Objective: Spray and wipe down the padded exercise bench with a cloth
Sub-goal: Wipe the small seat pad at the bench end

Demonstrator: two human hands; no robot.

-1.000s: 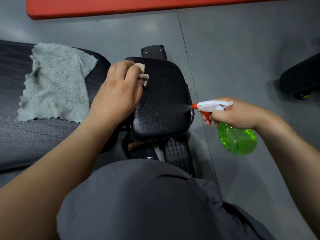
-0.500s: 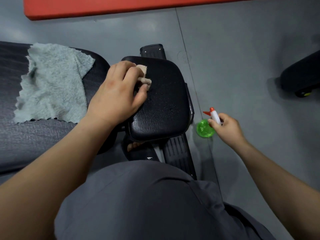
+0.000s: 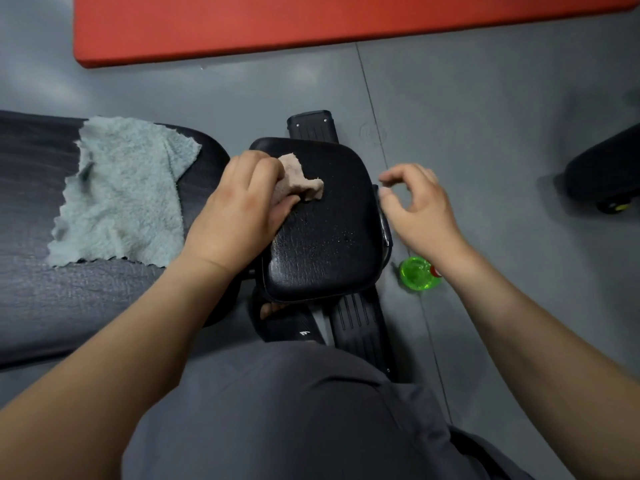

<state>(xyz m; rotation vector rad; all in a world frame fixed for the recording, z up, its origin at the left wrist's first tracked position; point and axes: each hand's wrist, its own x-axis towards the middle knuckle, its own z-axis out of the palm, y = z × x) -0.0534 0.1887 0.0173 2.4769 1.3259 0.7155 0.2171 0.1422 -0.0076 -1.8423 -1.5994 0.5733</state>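
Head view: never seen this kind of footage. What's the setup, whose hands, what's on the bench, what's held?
No machine here: one camera worn on a person's head looks down at their own two bare hands. The left hand grips a small beige cloth against the black seat pad, which shows spray droplets. The right hand holds nothing, fingers loosely curled, beside the pad. A green spray bottle sits on the grey floor below that wrist. A pale green towel lies spread on the long bench pad at left. A red mat lies at the top.
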